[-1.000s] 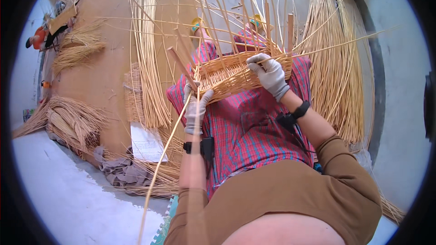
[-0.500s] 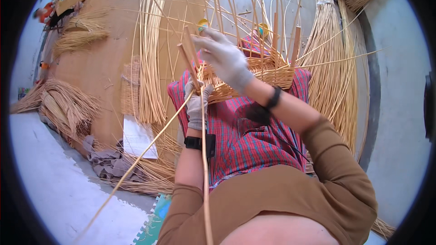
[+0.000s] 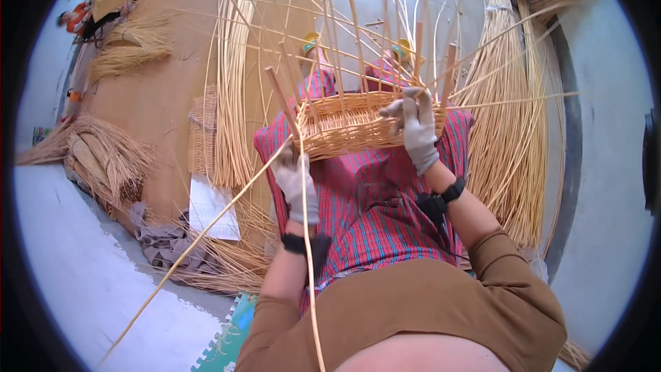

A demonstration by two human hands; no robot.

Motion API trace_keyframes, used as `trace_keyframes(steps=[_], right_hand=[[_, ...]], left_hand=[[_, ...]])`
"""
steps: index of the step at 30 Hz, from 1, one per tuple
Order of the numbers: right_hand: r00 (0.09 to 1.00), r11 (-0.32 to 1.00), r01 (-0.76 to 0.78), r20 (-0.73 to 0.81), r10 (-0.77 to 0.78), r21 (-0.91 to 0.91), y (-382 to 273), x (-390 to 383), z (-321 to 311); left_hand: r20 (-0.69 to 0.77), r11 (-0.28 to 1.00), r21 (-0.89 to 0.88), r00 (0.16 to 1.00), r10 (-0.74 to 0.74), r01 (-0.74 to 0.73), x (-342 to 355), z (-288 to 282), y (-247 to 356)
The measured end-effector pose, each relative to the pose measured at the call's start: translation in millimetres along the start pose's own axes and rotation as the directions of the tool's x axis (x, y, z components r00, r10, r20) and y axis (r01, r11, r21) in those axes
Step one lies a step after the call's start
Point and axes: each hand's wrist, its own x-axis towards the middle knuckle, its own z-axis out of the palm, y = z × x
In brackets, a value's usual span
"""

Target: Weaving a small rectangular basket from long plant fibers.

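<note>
The left hand (image 3: 296, 182) is by the left corner of the basket (image 3: 358, 136), which lies on the lap (image 3: 361, 200) and seems light, springy, best held by its sides. The right hand (image 3: 418, 131) bends over its right end. Blur leaves both grips unclear.

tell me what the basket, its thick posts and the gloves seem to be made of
Basket: probably willow or rattan, apparently unpainted; slim tan strands weave over and under.
Thick posts: likely bare wood, matt; plain brown, straight, stick-like.
Gloves: apparently fabric, pale and dull, with greyer cuffs; a coating can't be ruled out.
</note>
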Motion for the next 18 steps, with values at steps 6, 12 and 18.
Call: trace_keyframes(steps=[6,12,18], right_hand=[[0.996,0.989,-0.051,0.073,0.041,0.139,17,2,-12],[0.706,0.417,0.698,0.465,-0.534,-0.582,-26,95,59],[0.934,0.931,0.353,0.095,-0.344,-0.097,12,33,-31]], left_hand=[[0.416,0.851,0.52,0.85,-0.324,0.07,19,85,60],[0.408,0.837,0.474,0.774,-0.484,0.273,29,91,11],[0.393,0.804,0.541,0.772,-0.5,0.247,37,81,21]])
